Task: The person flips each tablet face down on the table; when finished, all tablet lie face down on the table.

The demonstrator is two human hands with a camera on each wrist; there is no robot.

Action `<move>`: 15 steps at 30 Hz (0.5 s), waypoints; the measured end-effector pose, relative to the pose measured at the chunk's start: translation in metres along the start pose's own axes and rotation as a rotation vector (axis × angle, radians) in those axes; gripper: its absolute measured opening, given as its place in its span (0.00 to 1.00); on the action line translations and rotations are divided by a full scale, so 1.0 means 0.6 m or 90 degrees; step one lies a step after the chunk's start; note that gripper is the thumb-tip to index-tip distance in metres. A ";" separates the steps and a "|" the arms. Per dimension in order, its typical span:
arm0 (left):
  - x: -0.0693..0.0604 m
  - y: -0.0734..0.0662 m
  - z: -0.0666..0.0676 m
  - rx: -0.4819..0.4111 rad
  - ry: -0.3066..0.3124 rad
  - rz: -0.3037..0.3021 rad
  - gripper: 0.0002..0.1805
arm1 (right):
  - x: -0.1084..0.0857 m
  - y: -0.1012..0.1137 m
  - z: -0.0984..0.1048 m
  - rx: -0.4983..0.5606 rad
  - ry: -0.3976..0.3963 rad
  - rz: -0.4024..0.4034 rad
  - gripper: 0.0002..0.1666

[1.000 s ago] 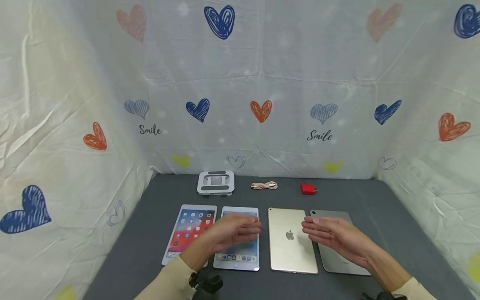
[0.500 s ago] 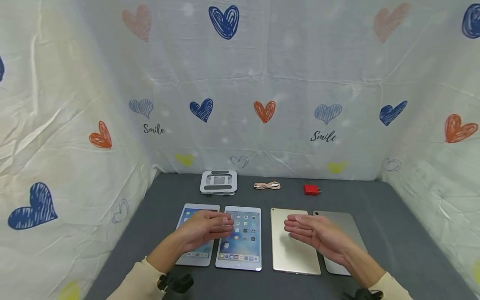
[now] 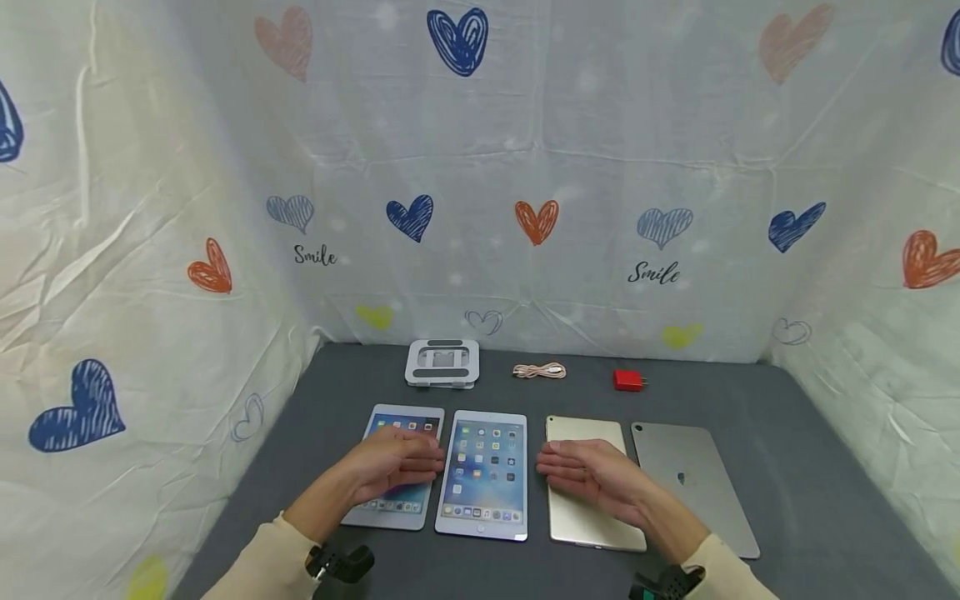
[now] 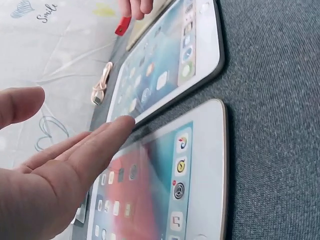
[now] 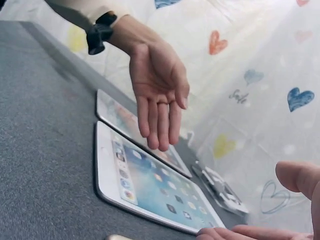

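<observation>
Four tablets lie in a row. Over the leftmost white tablet (image 3: pixel 397 515), screen lit, my left hand (image 3: pixel 386 471) is held with fingers straight, gripping nothing. Beside it is a second lit white tablet (image 3: pixel 483 479). My right hand (image 3: pixel 600 479), fingers extended, hovers over the gold tablet (image 3: pixel 585 527), which lies back up. The grey tablet (image 3: pixel 697 475) lies back up at the right. In the left wrist view the left hand (image 4: pixel 65 175) appears above the first screen; in the right wrist view both the left hand (image 5: pixel 157 90) and the right hand's fingers (image 5: pixel 250 234) show.
Along the back of the grey table (image 3: pixel 810 500) are a grey-and-white folded stand (image 3: pixel 442 363), a coiled pink cable (image 3: pixel 539 371) and a red plug adapter (image 3: pixel 628 381). A white cloth (image 3: pixel 480 125) printed with hearts hangs behind and at the sides.
Both hands have moved left: the left from the second tablet to the first, the right from between the gold and grey tablets to the gold one's left side. The head view has shifted slightly.
</observation>
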State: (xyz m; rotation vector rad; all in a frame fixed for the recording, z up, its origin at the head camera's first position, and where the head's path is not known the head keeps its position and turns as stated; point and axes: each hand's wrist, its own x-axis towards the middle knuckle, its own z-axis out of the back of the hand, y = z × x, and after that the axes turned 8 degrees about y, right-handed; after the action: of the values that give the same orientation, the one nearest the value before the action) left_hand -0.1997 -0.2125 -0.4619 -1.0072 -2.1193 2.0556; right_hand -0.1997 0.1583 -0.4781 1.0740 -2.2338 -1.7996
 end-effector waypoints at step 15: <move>0.017 0.009 -0.006 0.040 -0.016 0.021 0.29 | 0.016 -0.010 -0.018 -0.001 -0.006 -0.043 0.41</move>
State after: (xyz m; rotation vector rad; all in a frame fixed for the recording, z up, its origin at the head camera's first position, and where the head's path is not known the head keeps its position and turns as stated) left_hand -0.2038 -0.2049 -0.4705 -1.0213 -2.0492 2.1462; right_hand -0.1992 0.1435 -0.4835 1.1569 -2.2264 -1.8349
